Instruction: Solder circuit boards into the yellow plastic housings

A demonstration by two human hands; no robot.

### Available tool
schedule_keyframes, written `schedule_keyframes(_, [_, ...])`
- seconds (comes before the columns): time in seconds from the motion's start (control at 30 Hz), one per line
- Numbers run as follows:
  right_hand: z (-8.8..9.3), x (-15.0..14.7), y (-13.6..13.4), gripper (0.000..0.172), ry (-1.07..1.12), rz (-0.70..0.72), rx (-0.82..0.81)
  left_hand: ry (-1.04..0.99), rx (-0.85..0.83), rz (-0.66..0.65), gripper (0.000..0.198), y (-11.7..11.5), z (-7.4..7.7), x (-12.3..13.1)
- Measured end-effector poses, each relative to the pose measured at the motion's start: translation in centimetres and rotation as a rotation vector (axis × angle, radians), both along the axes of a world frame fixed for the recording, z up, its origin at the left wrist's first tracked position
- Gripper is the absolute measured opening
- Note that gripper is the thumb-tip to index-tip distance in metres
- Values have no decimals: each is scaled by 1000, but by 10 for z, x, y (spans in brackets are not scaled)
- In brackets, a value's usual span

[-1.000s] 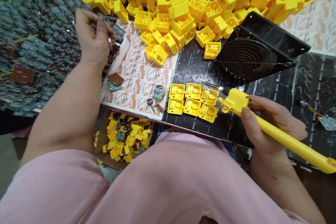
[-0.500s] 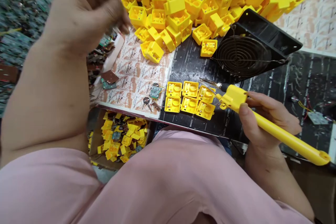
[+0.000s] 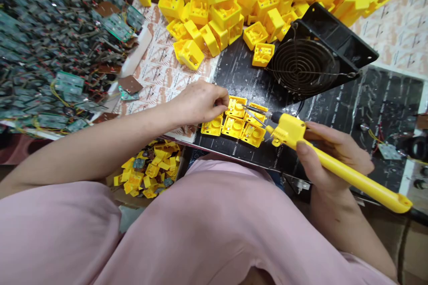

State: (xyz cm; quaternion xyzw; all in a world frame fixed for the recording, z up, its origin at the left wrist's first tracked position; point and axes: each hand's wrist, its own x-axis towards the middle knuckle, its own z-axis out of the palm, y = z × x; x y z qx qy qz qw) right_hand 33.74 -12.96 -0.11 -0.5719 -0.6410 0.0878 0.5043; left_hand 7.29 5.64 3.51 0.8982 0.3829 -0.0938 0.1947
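Observation:
My right hand point(image 3: 334, 156) grips a yellow soldering iron point(image 3: 321, 153) with a thin second rod beside its tip. The iron points left, its tip over the back row of small open yellow plastic cases point(image 3: 233, 127), which stand in two rows on the black bench top. My left hand point(image 3: 205, 103) reaches in from the left, thumb and forefinger pinched together at the back-left cases. It covers one case, and whatever sits between its fingertips is hidden.
A black fan point(image 3: 301, 64) with a round wire guard stands behind the cases. Yellow cases point(image 3: 222, 13) are heaped at the back. Green circuit boards point(image 3: 70, 82) fill the left side. Below the bench edge is a box of yellow parts point(image 3: 152, 169). A wired board point(image 3: 389, 151) lies at right.
My left hand has come down from the upper left to the back-left cases. The soldering iron has shifted slightly left, its tip now over the back row.

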Motion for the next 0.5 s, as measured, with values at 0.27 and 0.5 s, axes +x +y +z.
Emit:
schedule_keyframes(0.27, [12,-15,21,21,-213,230,146,203,53,-9,31,-4,11,17])
schedule_keyframes(0.5, [22,-18,31,18,-335,333,151,230,64,-50,33,-2,10,20])
